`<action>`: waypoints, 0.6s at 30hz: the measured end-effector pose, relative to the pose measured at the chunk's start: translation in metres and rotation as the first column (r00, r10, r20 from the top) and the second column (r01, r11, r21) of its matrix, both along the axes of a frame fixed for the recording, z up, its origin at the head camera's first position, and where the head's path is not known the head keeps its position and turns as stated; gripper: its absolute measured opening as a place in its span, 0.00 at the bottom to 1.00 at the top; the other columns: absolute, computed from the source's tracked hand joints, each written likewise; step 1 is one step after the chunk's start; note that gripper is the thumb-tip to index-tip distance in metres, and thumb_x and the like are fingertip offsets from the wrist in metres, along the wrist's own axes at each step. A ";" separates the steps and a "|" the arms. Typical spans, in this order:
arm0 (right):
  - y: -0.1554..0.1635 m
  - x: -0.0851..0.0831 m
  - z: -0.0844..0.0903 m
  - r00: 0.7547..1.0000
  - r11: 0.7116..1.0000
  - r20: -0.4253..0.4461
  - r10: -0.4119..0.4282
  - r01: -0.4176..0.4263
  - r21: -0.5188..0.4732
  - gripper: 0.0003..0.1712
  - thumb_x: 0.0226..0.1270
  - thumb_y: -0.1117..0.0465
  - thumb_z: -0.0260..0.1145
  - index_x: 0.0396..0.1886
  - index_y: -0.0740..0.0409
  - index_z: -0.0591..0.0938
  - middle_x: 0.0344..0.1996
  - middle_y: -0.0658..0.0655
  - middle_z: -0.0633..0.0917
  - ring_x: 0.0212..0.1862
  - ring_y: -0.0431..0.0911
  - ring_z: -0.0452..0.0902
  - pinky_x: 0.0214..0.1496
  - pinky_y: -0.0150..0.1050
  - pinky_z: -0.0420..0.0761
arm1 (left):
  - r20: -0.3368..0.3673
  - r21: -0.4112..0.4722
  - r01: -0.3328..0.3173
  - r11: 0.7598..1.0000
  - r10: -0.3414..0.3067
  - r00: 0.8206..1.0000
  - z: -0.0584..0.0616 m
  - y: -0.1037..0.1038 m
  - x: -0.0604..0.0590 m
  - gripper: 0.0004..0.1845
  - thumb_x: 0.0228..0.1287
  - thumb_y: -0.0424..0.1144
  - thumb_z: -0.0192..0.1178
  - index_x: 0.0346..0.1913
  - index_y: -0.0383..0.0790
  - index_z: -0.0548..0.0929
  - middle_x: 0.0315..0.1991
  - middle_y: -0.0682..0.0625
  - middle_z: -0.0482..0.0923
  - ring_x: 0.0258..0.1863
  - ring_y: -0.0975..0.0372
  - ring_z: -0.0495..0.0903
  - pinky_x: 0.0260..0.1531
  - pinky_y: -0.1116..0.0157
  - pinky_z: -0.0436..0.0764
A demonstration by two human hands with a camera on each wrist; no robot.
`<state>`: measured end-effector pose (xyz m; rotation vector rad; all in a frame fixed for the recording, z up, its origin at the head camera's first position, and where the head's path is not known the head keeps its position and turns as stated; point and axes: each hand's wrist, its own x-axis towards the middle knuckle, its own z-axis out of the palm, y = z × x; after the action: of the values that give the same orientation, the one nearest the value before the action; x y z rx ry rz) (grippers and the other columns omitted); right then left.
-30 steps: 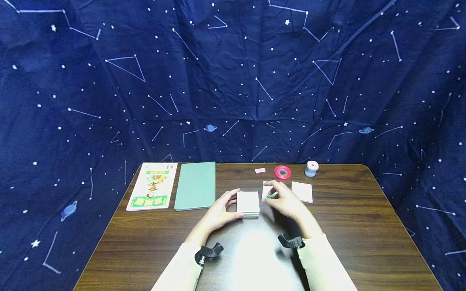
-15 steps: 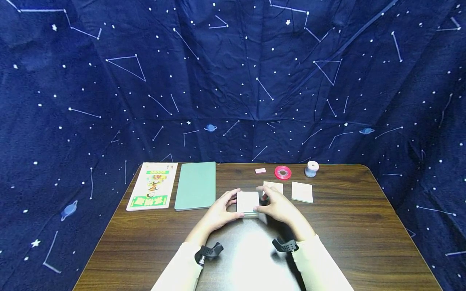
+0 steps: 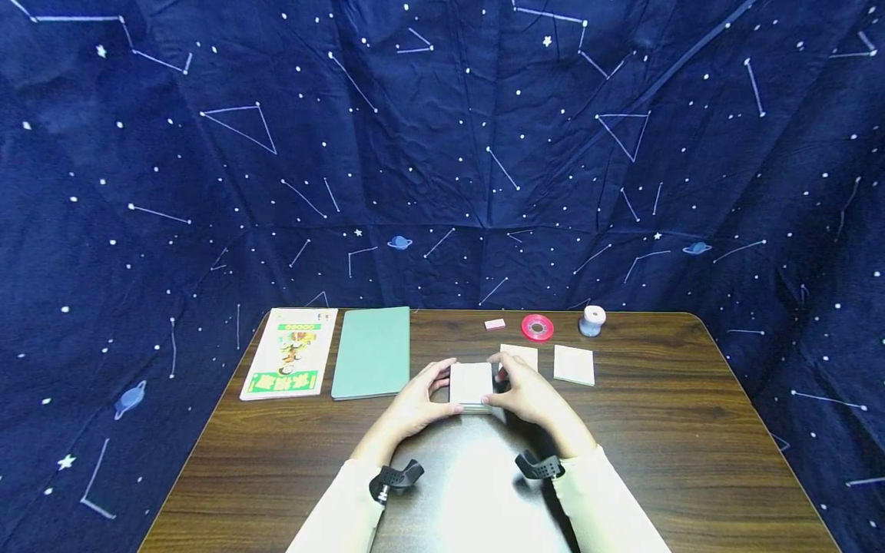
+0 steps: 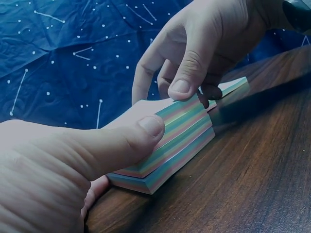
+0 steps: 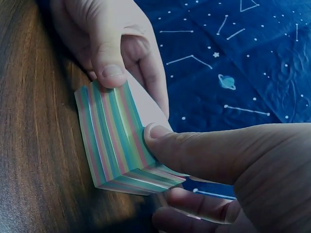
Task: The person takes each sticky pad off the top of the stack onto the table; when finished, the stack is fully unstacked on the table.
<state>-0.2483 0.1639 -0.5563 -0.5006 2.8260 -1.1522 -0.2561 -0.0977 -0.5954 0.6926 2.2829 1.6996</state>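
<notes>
A stack of square note pads [image 3: 472, 382] with white tops sits on the table between both hands. Its sides show green, pink and yellow stripes in the left wrist view, where thin gaps part the layers of the stack [image 4: 182, 131]. My left hand [image 3: 413, 401] grips the stack's left side, thumb on the near edge and fingers at the far edge. From the right, my right hand [image 3: 531, 395] holds the top pad, its thumb [image 5: 160, 136] against the near corner and its fingers behind. The right fingertips are partly hidden in the head view.
Two more square pads, one [image 3: 522, 355] just behind the right hand and another [image 3: 574, 365] farther right, lie on the wooden table [image 3: 691, 445]. Behind them are a small pink block [image 3: 494, 324], a red ring [image 3: 537, 328] and a pale spool [image 3: 591, 321]. A green notebook [image 3: 371, 353] and booklet [image 3: 290, 353] lie left.
A second ago my right hand was right of the stack with something green in its fingers; it moved left onto the stack's right side. My left hand has stayed on the stack.
</notes>
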 end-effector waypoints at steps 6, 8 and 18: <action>0.000 -0.001 0.000 1.000 0.999 -0.001 0.008 -0.008 -0.031 0.38 0.56 0.61 0.87 0.63 0.60 0.78 0.41 0.58 0.87 0.45 0.49 0.84 0.49 0.45 0.85 | -0.002 -0.003 0.000 1.000 0.000 1.000 0.004 0.001 0.002 0.50 0.62 0.32 0.80 0.82 0.28 0.64 0.76 0.32 0.70 0.75 0.39 0.76 0.78 0.57 0.79; 0.000 -0.001 0.001 1.000 0.999 0.008 0.009 -0.009 -0.041 0.38 0.56 0.62 0.88 0.63 0.60 0.77 0.40 0.57 0.88 0.43 0.48 0.84 0.47 0.43 0.85 | 0.006 -0.001 -0.005 1.000 0.005 1.000 0.004 0.001 0.002 0.50 0.62 0.31 0.80 0.82 0.27 0.64 0.76 0.31 0.69 0.75 0.39 0.76 0.79 0.57 0.79; 0.001 0.002 0.004 0.998 0.991 0.047 -0.029 0.035 -0.127 0.39 0.54 0.68 0.87 0.59 0.57 0.71 0.43 0.61 0.87 0.41 0.45 0.85 0.44 0.38 0.89 | -0.022 0.004 0.003 1.000 -0.003 1.000 -0.001 0.001 0.001 0.47 0.61 0.31 0.81 0.80 0.29 0.67 0.76 0.33 0.70 0.78 0.40 0.72 0.82 0.60 0.75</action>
<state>-0.2467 0.1648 -0.5520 -0.4315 2.7445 -1.3392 -0.2554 -0.0968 -0.5962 0.7188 2.2924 1.7039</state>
